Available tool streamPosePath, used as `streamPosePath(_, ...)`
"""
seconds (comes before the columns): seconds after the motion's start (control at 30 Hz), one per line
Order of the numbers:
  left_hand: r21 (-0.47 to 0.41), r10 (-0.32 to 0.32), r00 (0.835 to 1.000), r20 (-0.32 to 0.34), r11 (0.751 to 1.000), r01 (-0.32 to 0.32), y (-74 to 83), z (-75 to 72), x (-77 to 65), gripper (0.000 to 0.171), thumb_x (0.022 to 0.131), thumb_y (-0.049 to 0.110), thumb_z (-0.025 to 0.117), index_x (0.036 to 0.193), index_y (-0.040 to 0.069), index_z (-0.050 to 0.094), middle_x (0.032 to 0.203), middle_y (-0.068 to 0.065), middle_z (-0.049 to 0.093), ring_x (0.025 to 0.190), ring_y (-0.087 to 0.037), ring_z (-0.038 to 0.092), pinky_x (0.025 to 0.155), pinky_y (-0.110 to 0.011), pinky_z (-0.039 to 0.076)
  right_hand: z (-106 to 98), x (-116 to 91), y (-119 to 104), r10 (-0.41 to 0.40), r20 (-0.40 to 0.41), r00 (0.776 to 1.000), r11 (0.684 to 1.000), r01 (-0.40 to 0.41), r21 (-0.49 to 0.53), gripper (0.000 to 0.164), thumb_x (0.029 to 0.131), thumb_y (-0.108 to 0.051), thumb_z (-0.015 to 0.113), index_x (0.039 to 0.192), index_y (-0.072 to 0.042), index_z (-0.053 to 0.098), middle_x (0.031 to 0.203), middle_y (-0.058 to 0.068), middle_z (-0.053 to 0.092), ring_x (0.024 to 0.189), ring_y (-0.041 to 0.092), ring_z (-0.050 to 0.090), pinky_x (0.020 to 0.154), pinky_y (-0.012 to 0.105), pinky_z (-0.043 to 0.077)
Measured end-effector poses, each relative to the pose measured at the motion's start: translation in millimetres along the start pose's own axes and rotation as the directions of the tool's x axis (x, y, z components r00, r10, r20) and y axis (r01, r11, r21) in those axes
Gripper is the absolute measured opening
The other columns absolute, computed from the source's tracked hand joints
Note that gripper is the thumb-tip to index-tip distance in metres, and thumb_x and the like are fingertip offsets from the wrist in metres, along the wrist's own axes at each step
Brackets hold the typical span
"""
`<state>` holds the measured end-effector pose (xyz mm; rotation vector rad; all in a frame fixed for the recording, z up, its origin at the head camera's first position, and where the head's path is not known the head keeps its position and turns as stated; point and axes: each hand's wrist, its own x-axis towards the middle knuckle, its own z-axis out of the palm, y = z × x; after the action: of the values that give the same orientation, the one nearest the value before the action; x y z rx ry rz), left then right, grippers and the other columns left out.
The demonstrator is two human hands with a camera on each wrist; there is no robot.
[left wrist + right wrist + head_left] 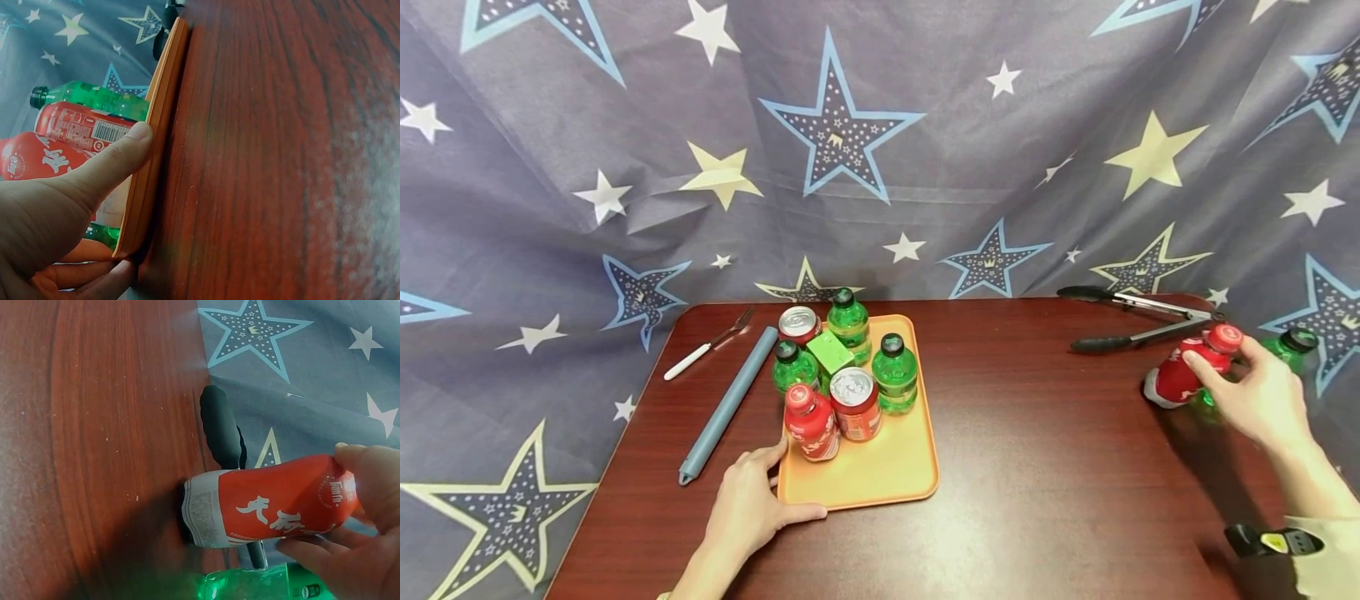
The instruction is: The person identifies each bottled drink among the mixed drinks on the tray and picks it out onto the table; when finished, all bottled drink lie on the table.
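left hand (748, 500) spans the near left corner of an orange tray (880, 475), thumb stretched along the near rim and fingers bent against the left side, so that it grips the corner between them. right hand (1262, 396), well apart at the far right of the table (1015, 450), is closed around the upper part of a red bottle (1183, 375), thumb on one side and fingers on the other, just below the red cap; the bottle leans, base toward the left, and whether that base touches the table i cannot tell. just behind this hand is a green bottle (1292, 346), partly hidden, and beyond the red bottle lie splayed tongs (1161, 331) with black grips. on the tray, a second red bottle (811, 425) stands just beside the left fingertips, next to a front can (857, 408); farther back are three green bottles (895, 379), a green box (831, 352) between them, and a rear can (800, 323). left of the tray lie a blue-grey bar (728, 408) and a white-handled fork (709, 346).
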<state>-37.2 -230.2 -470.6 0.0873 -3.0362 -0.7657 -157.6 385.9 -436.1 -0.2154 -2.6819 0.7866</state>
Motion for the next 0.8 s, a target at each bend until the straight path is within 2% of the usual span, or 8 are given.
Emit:
streamPosePath(0.07,0.0,0.002,1.0,0.0,1.0,-0.002,-0.1,0.1,0.3,0.124,0.051,0.065,0.101,0.149,0.002,0.06,0.135,-0.024,0.072,0.122,-0.041,0.068,0.099,-0.055,0.058,-2.7,1.8,-2.3,0.005,-0.019,1.0,1.0,-0.005,0.028,0.053,0.095,-0.04,0.079,0.129,-0.001,0.066,0.084,-0.013,0.081,0.07,-0.038,0.035,0.059,0.013,0.037)
streamPosePath(0.13,-0.002,0.007,1.0,-0.002,1.0,-0.007,-0.2,0.1,0.5,0.124,0.051,0.065,0.101,0.149,0.001,0.06,0.134,-0.024,0.072,0.122,-0.041,0.068,0.099,-0.056,0.058,-6.6,5.5,-5.9,0.002,-0.045,0.999,0.998,0.001,0.068,0.057,0.093,-0.038,0.081,0.134,-0.001,0.066,0.082,-0.046,0.062,0.072,-0.04,0.039,0.063,0.003,0.035)
streamPosePath(0.2,-0.005,0.011,1.0,-0.006,1.0,-0.011,-0.2,0.2,0.7,0.123,0.051,0.064,0.102,0.149,0.001,0.06,0.134,-0.023,0.072,0.122,-0.041,0.068,0.099,-0.055,0.058,-10.4,10.4,-10.9,0.0,-0.065,0.998,0.992,0.008,0.124,0.06,0.094,-0.036,0.081,0.14,-0.002,0.063,0.091,-0.059,0.044,0.077,-0.042,0.041,0.069,-0.007,0.032)
streamPosePath(0.4,-0.007,0.018,1.0,-0.014,1.0,-0.018,-0.2,1.3,0.4,0.123,0.051,0.062,0.102,0.149,0.001,0.06,0.133,-0.023,0.073,0.121,-0.041,0.069,0.099,-0.055,0.058,-25.6,29.9,-34.6,-0.02,-0.108,0.994,0.976,0.043,0.215,0.058,0.096,-0.031,0.078,0.145,-0.007,0.062,0.113,-0.042,0.059,0.089,-0.039,0.047,0.085,-0.008,0.039)
streamPosePath(0.53,-0.002,0.016,1.0,-0.01,1.0,-0.016,-0.6,1.6,0.1,0.123,0.051,0.063,0.102,0.149,0.001,0.06,0.133,-0.024,0.073,0.121,-0.042,0.068,0.099,-0.056,0.058,-32.2,41.5,-58.0,-0.031,-0.11,0.993,0.976,0.054,0.211,0.058,0.097,-0.034,0.077,0.148,-0.012,0.061,0.138,-0.007,0.072,0.092,-0.038,0.046,0.093,-0.005,0.041)
streamPosePath(0.57,-0.002,0.015,1.0,-0.007,1.0,-0.015,-0.8,1.5,0.0,0.123,0.051,0.064,0.102,0.149,0.001,0.06,0.134,-0.024,0.072,0.121,-0.042,0.068,0.099,-0.056,0.058,-32.1,43.6,-64.8,-0.043,-0.112,0.993,0.972,0.068,0.225,0.057,0.097,-0.033,0.078,0.148,-0.013,0.062,0.138,-0.006,0.072,0.093,-0.037,0.048,0.093,-0.005,0.042)
streamPosePath(0.63,-0.002,0.008,1.0,-0.001,1.0,-0.008,-1.2,1.2,-0.2,0.124,0.051,0.065,0.101,0.149,0.002,0.06,0.134,-0.024,0.072,0.122,-0.042,0.068,0.099,-0.056,0.058,-30.5,46.6,-79.5,-0.081,-0.105,0.991,0.96,0.106,0.26,0.055,0.096,-0.03,0.079,0.147,-0.015,0.063,0.136,-0.01,0.073,0.094,-0.036,0.051,0.091,-0.004,0.043)
streamPosePath(0.8,-0.001,0.006,1.0,0.004,1.0,-0.006,-1.9,0.5,0.1,0.125,0.051,0.067,0.1,0.149,0.001,0.06,0.135,-0.024,0.072,0.122,-0.042,0.068,0.099,-0.056,0.058,-19.6,49.2,-116.1,-0.206,-0.096,0.974,0.904,0.227,0.361,0.052,0.092,-0.019,0.083,0.142,-0.018,0.067,0.114,-0.041,0.064,0.099,-0.028,0.061,0.089,-0.002,0.047)
